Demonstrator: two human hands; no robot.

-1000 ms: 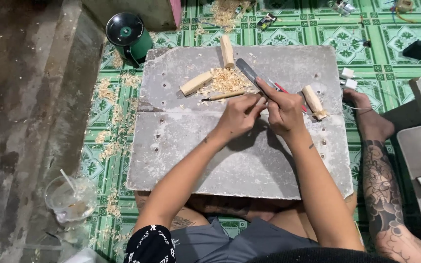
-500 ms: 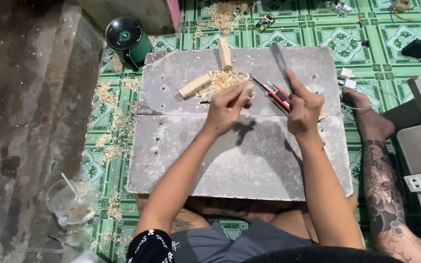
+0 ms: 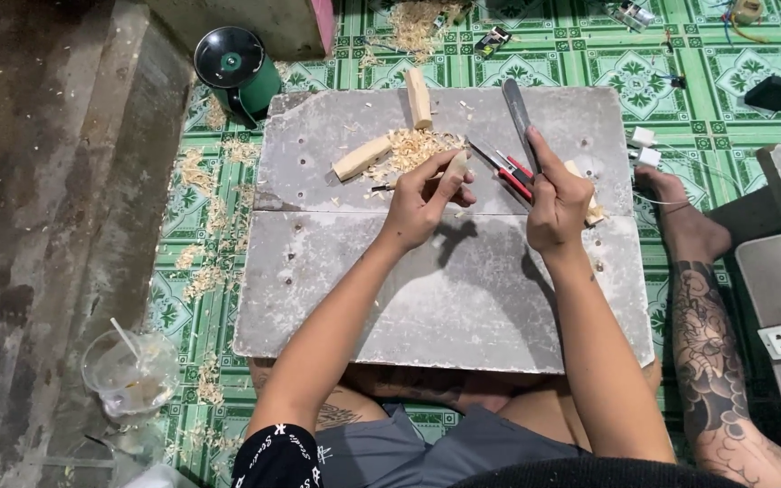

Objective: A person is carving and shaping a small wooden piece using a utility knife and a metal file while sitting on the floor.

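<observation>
A small pale wood piece (image 3: 456, 167) is pinched in the left hand (image 3: 422, 201), fingers curled shut around it, held just above the grey slab surface (image 3: 463, 298) near its middle seam. A long flat blade (image 3: 519, 113) is gripped in the right hand (image 3: 555, 201), fist closed on the handle end, blade pointing away from the body and raised clear of the wood.

Handling judgement: the wood piece looks light, stiff and dry, not fragile, though thin ends could split. It is small, so little is left to hold; best taken at the end away from the cut, fingertips kept behind the edge line. Shavings may make it slightly slippery.

Around the hands:
- Pile of wood shavings (image 3: 418, 145) is seen just beyond the left hand.
- Two cut wood blocks lie beside the pile: one angled at its left (image 3: 361, 158), one near upright behind it (image 3: 418, 98).
- Red-handled pliers (image 3: 508, 172) lie between the two hands on the surface.
- Another pale wood piece (image 3: 595, 212) is partly hidden behind the right hand.
- A green round tin (image 3: 239, 68) sits on the tiled floor off the surface's far left corner.
- A clear plastic cup with a straw (image 3: 128, 372) is on the floor at the left.
</observation>
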